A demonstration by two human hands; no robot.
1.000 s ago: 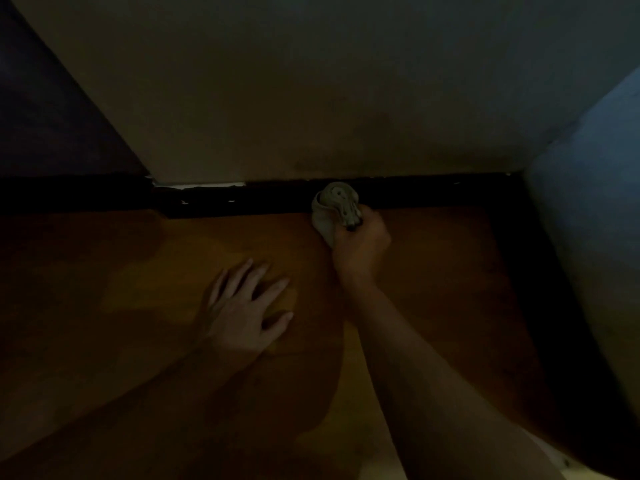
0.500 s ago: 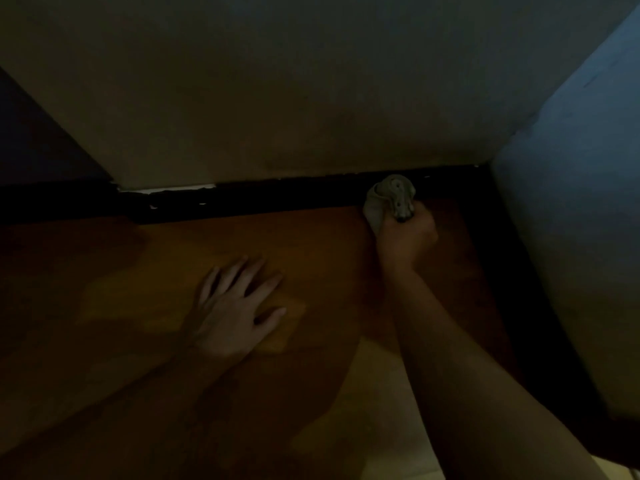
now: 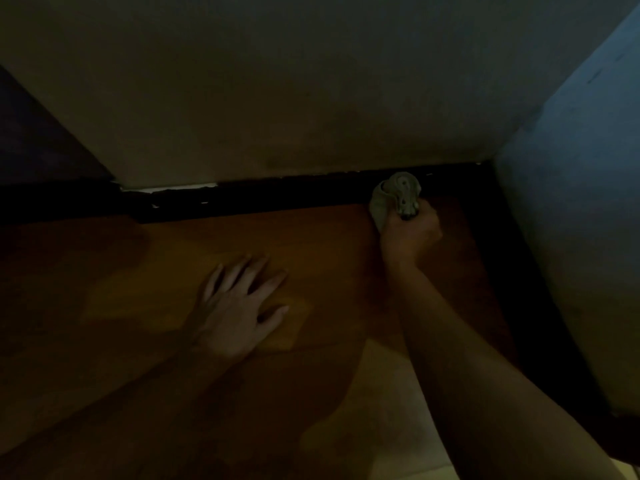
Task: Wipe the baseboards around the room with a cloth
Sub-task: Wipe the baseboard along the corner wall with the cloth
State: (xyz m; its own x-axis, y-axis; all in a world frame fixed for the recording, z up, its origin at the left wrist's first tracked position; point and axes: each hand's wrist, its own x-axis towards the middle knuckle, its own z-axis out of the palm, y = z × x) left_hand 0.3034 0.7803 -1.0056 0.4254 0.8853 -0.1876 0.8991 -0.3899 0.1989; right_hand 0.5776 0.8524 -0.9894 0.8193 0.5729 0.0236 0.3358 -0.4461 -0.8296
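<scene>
A dark baseboard (image 3: 284, 197) runs along the foot of the pale wall, dimly lit. My right hand (image 3: 408, 233) grips a bunched grey-green cloth (image 3: 394, 195) and holds it against the baseboard, a little left of the room corner. My left hand (image 3: 239, 306) rests flat on the orange-brown floor with its fingers spread, well left of the cloth.
A bluish side wall (image 3: 581, 209) closes the corner on the right, with its own dark baseboard (image 3: 519, 289) running toward me. A white chipped strip (image 3: 169, 188) shows above the baseboard at the left. The floor (image 3: 104, 271) lies in shadow.
My right hand has slid the cloth to the right along the baseboard, toward the corner. My left hand has stayed planted on the floor.
</scene>
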